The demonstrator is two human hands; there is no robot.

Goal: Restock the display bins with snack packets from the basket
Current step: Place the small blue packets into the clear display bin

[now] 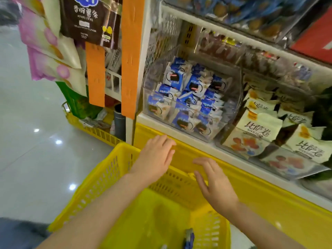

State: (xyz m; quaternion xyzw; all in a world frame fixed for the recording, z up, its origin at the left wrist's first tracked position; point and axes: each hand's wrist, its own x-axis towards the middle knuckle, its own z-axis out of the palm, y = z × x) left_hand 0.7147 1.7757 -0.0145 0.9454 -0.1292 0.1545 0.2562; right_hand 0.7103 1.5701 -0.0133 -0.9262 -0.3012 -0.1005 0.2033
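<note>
Head view, two observers talking:

"Both hands are empty, fingers spread: the left hand (156, 155) over the far rim of the yellow basket (111, 169), the right hand (215, 186) just beside it, apart."

"And the snack packets?"

"Few are left. A blue packet (188, 238) lies at the basket's near end, behind both hands. The clear display bin (231, 97) on the shelf (188, 139) above already holds many blue-and-white packets (179, 97)."

"So what could go wrong?"

"Leaning on the rim could tip the nearly empty basket. The bin also looks well filled toward its front, so pushing another packet in carelessly might spill some over its low front wall."
</note>
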